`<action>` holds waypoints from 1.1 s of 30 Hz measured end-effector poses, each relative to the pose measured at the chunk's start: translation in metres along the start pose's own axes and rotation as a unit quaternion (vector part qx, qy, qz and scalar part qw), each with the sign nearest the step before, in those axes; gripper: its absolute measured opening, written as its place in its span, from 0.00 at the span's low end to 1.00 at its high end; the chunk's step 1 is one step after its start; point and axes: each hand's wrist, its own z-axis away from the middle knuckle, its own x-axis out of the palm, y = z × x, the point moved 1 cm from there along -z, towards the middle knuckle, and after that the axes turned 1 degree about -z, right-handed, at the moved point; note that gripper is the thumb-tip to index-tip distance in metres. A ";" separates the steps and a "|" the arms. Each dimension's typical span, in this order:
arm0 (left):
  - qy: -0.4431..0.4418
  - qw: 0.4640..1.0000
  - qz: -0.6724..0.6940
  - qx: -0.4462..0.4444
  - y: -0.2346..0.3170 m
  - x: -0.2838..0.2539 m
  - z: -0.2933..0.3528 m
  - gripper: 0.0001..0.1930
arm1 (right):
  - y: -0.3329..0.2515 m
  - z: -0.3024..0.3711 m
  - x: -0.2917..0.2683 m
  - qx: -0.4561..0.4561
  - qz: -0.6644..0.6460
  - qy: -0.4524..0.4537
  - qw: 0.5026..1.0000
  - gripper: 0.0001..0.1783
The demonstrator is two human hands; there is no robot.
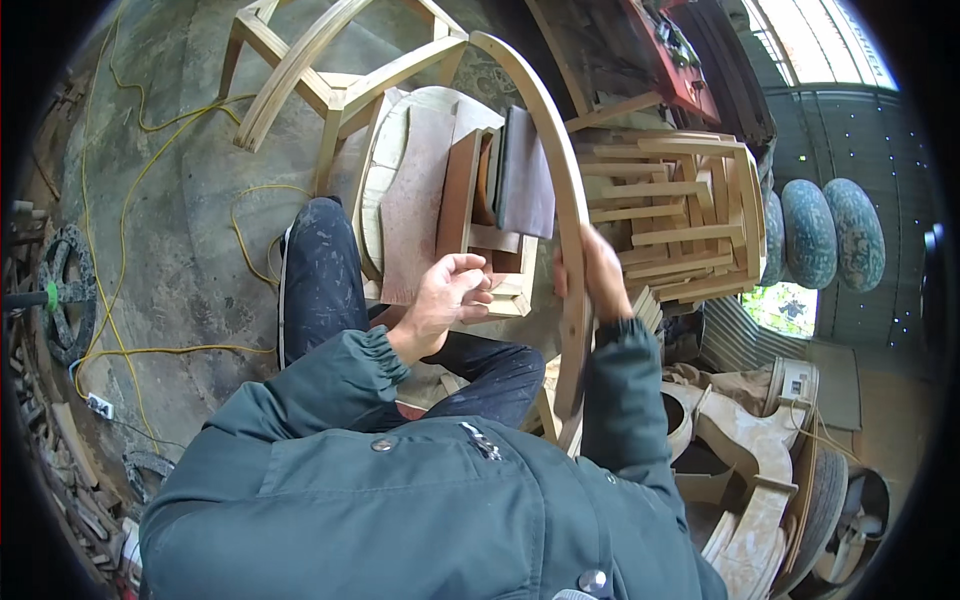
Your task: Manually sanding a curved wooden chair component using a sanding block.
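A long curved wooden rail (pixel 545 120) arches from the far middle down toward my right side. My right hand (pixel 600 270) wraps round this rail, with fingertips showing on its left side. My left hand (pixel 450 298) is above my lap, fingers loosely curled and apart, with nothing visible in them. Just beyond it lies a brownish sheet of sandpaper (pixel 412 200) on a pale rounded wooden seat (pixel 450 100). A brown wooden box-like piece (pixel 458 190) stands on the seat, and a block with a grey-purple cover (pixel 527 175) rests against it, beside the rail.
A wooden chair frame (pixel 335 95) stands at the far left. Slatted wooden frames (pixel 690 215) are stacked to the right, near a carved pale wooden piece (pixel 745 430). Yellow cord (pixel 125 210) trails over the concrete floor (pixel 190 250). A red table (pixel 680 65) stands far right.
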 end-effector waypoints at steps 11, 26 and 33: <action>-0.020 0.995 -0.059 0.079 0.003 0.015 0.013 0.14 | 0.006 0.001 0.014 -0.043 0.049 0.063 0.996 0.32; -0.275 0.959 0.062 -0.038 -0.059 0.116 0.017 0.21 | 0.121 0.383 0.091 -0.001 -0.257 0.208 0.944 0.35; -0.191 0.981 -0.013 -0.035 -0.049 0.130 -0.005 0.21 | 0.067 0.347 0.101 0.023 -0.211 0.201 0.956 0.37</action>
